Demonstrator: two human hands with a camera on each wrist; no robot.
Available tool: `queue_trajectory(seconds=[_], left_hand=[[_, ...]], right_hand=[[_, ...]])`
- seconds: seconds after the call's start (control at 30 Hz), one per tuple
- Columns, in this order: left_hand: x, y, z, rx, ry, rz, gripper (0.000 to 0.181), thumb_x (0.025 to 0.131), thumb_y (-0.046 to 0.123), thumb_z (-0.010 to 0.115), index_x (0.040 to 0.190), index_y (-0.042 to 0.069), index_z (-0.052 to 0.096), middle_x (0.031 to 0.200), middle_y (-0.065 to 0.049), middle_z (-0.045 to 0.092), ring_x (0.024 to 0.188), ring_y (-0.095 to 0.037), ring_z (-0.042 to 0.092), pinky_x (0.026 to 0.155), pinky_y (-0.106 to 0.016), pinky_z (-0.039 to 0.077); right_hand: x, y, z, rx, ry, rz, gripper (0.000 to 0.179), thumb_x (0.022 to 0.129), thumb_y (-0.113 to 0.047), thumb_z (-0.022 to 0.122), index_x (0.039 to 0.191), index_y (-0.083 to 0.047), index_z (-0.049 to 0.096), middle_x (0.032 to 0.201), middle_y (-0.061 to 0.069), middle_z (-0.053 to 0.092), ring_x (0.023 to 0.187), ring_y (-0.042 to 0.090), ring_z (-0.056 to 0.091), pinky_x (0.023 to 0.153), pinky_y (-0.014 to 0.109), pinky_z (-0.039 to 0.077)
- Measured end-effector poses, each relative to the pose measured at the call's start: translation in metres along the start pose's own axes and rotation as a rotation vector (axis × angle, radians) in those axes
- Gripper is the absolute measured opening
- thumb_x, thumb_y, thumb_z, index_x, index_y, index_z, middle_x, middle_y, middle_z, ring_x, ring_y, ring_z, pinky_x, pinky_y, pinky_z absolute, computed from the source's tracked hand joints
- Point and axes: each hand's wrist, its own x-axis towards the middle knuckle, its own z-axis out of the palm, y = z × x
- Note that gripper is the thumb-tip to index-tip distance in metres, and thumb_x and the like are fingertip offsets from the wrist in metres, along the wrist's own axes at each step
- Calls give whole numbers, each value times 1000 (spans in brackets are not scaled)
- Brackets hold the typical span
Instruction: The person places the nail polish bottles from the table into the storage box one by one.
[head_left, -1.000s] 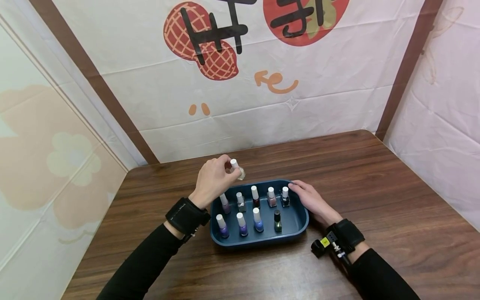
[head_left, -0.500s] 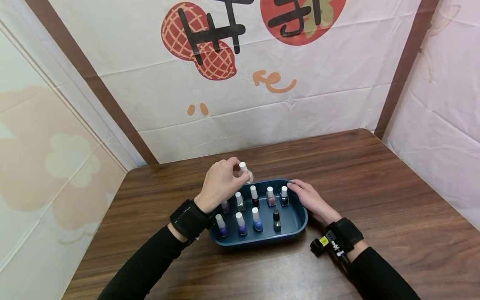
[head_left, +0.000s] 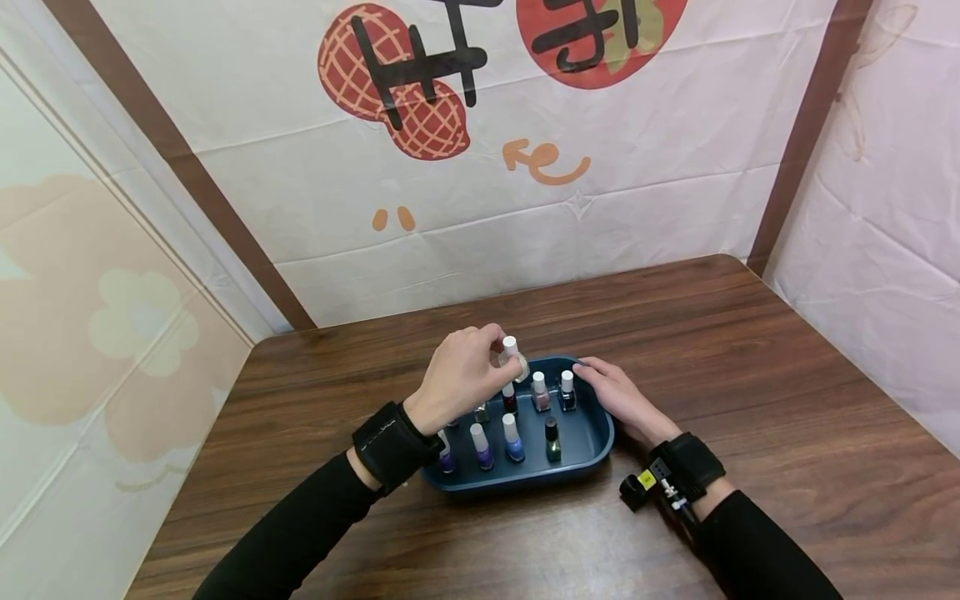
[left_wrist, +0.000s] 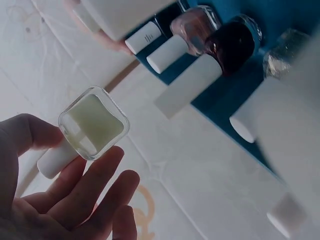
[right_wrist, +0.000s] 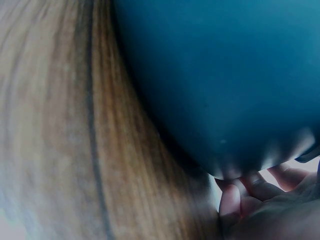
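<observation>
Above the back edge of the blue tray [head_left: 588,437], my left hand [head_left: 463,373] pinches a nail polish bottle [left_wrist: 95,122] between thumb and fingers. It has a white cap and pale, yellowish-white polish in clear glass. My right hand [head_left: 619,397] grips the tray's back right corner, thumb at the rim; in the right wrist view its fingers [right_wrist: 260,187] curl against the outer wall. Inside the tray stand a dark red bottle [head_left: 509,400], a pink one [head_left: 540,393] and a black one [head_left: 567,393] along the back. My left hand partly hides the tray's left side.
The front row holds purple bottles, a light blue bottle [head_left: 513,442] and a green bottle with a black cap [head_left: 552,442]. All this stands on a brown wooden table [head_left: 675,333]. A printed white cloth [head_left: 480,233] hangs behind the table.
My left hand has moved right and a little nearer with the pale nail polish bottle, from behind the tray's back left to over its back middle. My right hand stays at the tray's corner.
</observation>
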Motion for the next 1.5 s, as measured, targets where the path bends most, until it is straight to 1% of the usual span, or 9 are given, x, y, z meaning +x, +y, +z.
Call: queue_trajectory(seconds=[0.17, 0.33, 0.43, 0.53, 0.77, 0.93, 1.07, 1.23, 1.5], left_hand=[[0, 5, 6, 13, -36, 22, 15, 83, 23, 63, 90, 11, 66, 76, -2, 68, 62, -9, 51, 59, -23, 42], [0, 11, 11, 13, -100, 52, 18, 83, 24, 63, 94, 11, 67, 70, 1, 64, 57, -9, 47, 55, -21, 39], [1, 15, 12, 10, -146, 76, 19, 85, 26, 62, 96, 12, 67, 69, 3, 60, 59, -8, 47, 55, -21, 38], [1, 19, 13, 5, -177, 94, 20, 86, 28, 62, 97, 12, 67, 73, 2, 62, 64, -8, 48, 56, -21, 40], [0, 29, 16, -26, -218, 157, 15, 88, 25, 61, 96, 14, 68, 84, 1, 69, 66, -8, 49, 57, -21, 40], [0, 34, 23, -24, -251, 206, 13, 88, 23, 62, 93, 14, 69, 87, 3, 68, 72, -8, 52, 60, -20, 42], [2, 38, 28, 2, -263, 226, 14, 88, 24, 62, 93, 13, 69, 84, 2, 67, 74, -9, 53, 61, -18, 43], [3, 42, 31, 23, -274, 235, 14, 88, 26, 63, 92, 13, 69, 79, 3, 63, 71, -9, 52, 60, -18, 42], [4, 48, 37, 39, -299, 232, 13, 85, 23, 64, 79, 12, 65, 65, 6, 49, 56, -8, 45, 47, -17, 31]], right_hand=[[1, 1, 0, -4, -1, -4, 47, 103, -37, 40, 138, -7, 47, 144, 17, 44, 136, 32, 36, 113, 55, 27], [2, 2, 0, -4, 2, -1, 47, 103, -38, 40, 137, -8, 48, 142, 16, 46, 135, 31, 39, 112, 54, 29], [2, 2, 0, -3, 1, -5, 47, 102, -39, 41, 137, -8, 49, 142, 16, 47, 133, 31, 40, 111, 54, 30], [2, 1, -1, -1, -5, -12, 48, 102, -40, 41, 137, -8, 49, 141, 15, 48, 132, 30, 41, 111, 53, 30], [1, 0, -4, 9, -17, -14, 47, 102, -40, 40, 137, -9, 49, 138, 14, 49, 129, 29, 43, 108, 51, 33], [1, 2, -4, 10, -16, -12, 47, 102, -40, 40, 137, -10, 49, 137, 13, 50, 128, 28, 44, 106, 48, 35], [1, 2, -4, 6, -12, -8, 47, 102, -41, 40, 137, -11, 50, 138, 13, 50, 128, 28, 44, 106, 48, 35], [0, 1, -5, 5, -8, -13, 47, 102, -41, 40, 136, -10, 50, 136, 13, 52, 126, 28, 46, 103, 46, 38], [2, 2, -5, -3, 7, -32, 46, 102, -41, 42, 134, -9, 52, 134, 13, 54, 123, 28, 48, 102, 44, 38]])
